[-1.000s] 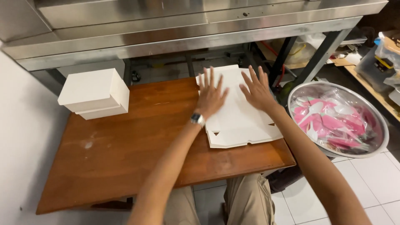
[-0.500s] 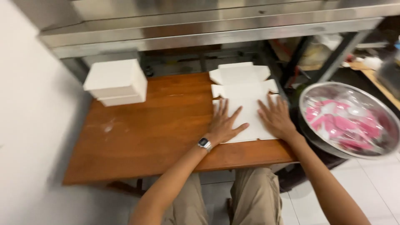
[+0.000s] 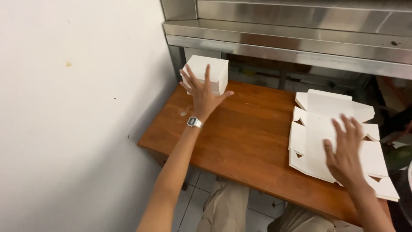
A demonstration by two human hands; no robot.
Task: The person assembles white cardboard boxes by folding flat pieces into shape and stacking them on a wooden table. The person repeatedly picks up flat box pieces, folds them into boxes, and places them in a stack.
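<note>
Head view: our spread left hand (image 3: 204,95) reaches the folded white cardboard boxes (image 3: 206,73) at ten o'clock; our spread right hand (image 3: 344,151) presses the flat white carton blank (image 3: 326,124), which we judge needs folding next.

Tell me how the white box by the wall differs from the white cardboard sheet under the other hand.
The folded box stands closed as a cube at the table's far left corner; the flat sheet lies unfolded, flaps spread, at the right edge. The left hand reaches the box; the right hand is over the sheet. Both are plain white cardboard.
</note>
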